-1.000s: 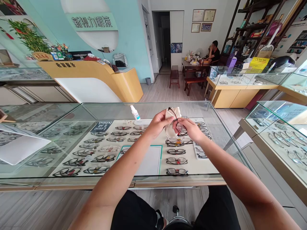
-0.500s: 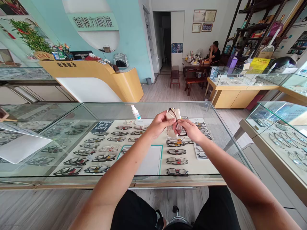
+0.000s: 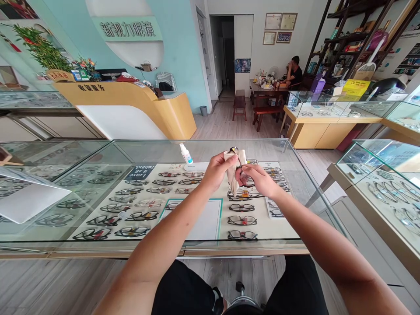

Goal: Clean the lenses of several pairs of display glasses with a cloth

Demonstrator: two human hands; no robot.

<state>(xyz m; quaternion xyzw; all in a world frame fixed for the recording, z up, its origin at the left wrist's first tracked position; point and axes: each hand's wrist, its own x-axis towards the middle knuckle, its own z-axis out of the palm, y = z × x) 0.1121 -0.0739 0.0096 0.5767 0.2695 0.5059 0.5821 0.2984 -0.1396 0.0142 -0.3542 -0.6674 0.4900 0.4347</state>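
Note:
Above the glass counter, my left hand [image 3: 217,170] pinches a cream cleaning cloth [image 3: 232,177] folded over part of a pair of glasses. My right hand [image 3: 260,177] is closed on the dark-framed glasses [image 3: 240,167] at their other side, close to the cloth. Much of the frame is hidden by the cloth and fingers. A white spray bottle [image 3: 186,154] with a blue label stands on the glass, left of my hands.
Rows of glasses [image 3: 242,220] lie inside the glass display counter [image 3: 259,148] beneath my hands. A tilted white-backed mirror or panel [image 3: 29,197] stands at left. More showcases [image 3: 380,183] are at right. A person [image 3: 294,72] sits at a far table.
My left hand has shifted slightly left and its thumb has moved up. The cloth now hangs lower and narrower between the hands. The right hand has barely moved.

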